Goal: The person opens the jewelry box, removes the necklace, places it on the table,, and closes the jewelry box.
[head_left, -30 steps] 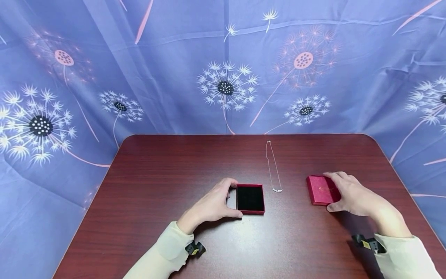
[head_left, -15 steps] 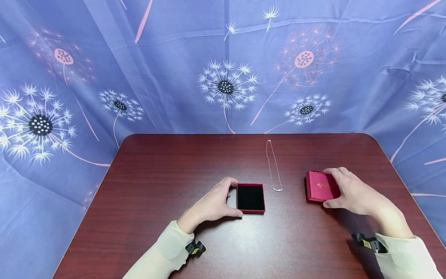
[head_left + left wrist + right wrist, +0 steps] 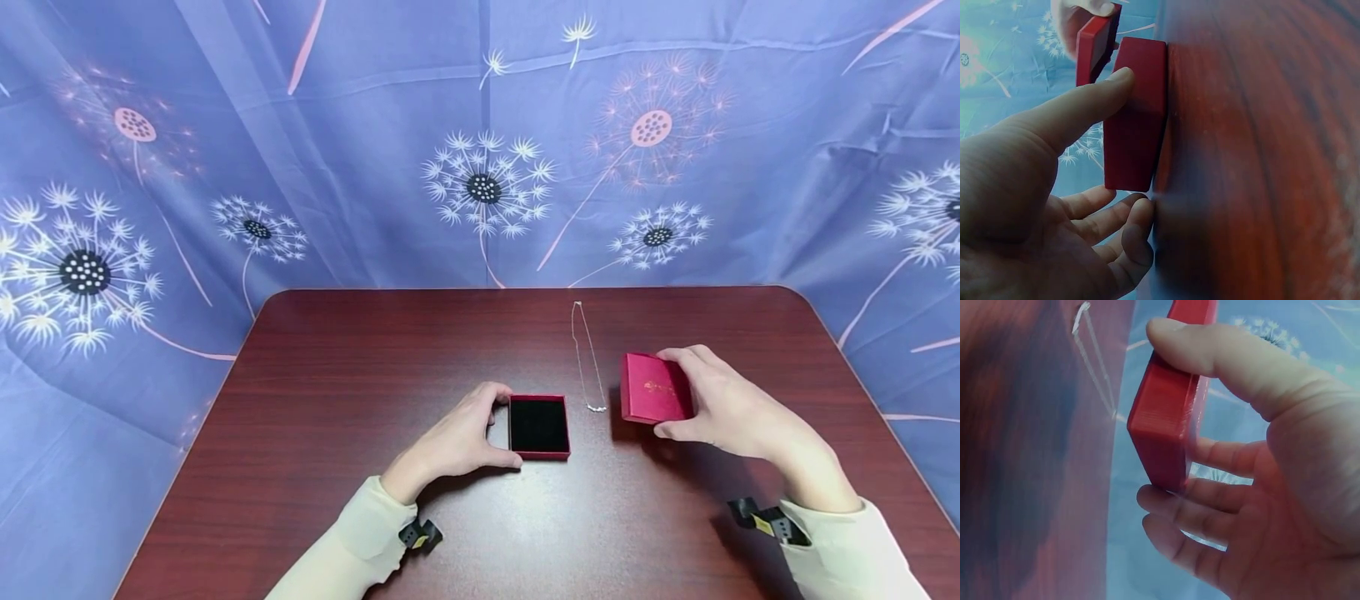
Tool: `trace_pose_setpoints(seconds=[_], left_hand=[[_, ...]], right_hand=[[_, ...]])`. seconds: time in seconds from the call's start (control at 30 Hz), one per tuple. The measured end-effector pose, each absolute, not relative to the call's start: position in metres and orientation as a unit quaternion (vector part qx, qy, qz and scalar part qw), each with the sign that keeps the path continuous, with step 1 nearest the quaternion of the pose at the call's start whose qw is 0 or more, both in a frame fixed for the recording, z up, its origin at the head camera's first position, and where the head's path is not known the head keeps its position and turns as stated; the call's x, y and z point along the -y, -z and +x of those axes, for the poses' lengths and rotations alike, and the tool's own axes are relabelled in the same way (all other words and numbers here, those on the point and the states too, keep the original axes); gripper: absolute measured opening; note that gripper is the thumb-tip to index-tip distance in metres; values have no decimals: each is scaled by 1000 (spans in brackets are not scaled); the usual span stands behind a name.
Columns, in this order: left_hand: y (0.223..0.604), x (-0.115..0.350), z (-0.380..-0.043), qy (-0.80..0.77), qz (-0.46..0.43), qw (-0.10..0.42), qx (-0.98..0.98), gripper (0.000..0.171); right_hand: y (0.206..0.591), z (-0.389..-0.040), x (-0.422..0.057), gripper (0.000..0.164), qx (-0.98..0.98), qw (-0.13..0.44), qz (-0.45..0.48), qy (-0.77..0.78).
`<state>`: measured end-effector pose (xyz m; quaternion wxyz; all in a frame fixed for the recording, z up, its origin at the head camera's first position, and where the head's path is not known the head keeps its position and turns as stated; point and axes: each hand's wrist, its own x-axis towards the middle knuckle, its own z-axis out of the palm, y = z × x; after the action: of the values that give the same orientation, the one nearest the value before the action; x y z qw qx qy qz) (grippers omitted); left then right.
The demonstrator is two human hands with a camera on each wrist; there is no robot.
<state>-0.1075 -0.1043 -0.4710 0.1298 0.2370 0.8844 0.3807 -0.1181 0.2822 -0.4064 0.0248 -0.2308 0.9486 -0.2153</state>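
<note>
In the head view my left hand (image 3: pixel 461 433) holds a red jewelry box base (image 3: pixel 540 427) by its left side, thumb on the near edge and fingers at the far corner. The base lies flat on the table, its black lining facing up. My right hand (image 3: pixel 731 408) grips the matching red box lid (image 3: pixel 656 388) by its right part, gold print on top, raised off the table and slightly tilted. In the right wrist view the thumb presses one side wall of the lid (image 3: pixel 1163 406). Between base and lid, a thin necklace (image 3: pixel 596 408) lies stretched out on the table.
The dark red wooden table (image 3: pixel 360 358) has its far edge against a blue curtain (image 3: pixel 360 167) with dandelion prints. A small black device sits at each sleeve cuff.
My right hand has lifted the box lid off the table and carried it left, closer to the necklace. My left hand and the box base have stayed in place.
</note>
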Motion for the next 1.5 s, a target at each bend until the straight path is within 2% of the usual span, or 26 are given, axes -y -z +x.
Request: trace_pose_setpoints(seconds=[0.3,0.83,1.5], left_hand=[[471,104,-108,-378,237,131,-885,85],[471,105,-108,-381,238,133,-883,88],[471,103,-109,-382,236,140,-882,98]], right_hand=[[401,-119,-258,89,-941,8,-252,224],[398,-116,-213,87,-931,34,-268,247],[419,-115,-168,88,-925,21,-302,230]])
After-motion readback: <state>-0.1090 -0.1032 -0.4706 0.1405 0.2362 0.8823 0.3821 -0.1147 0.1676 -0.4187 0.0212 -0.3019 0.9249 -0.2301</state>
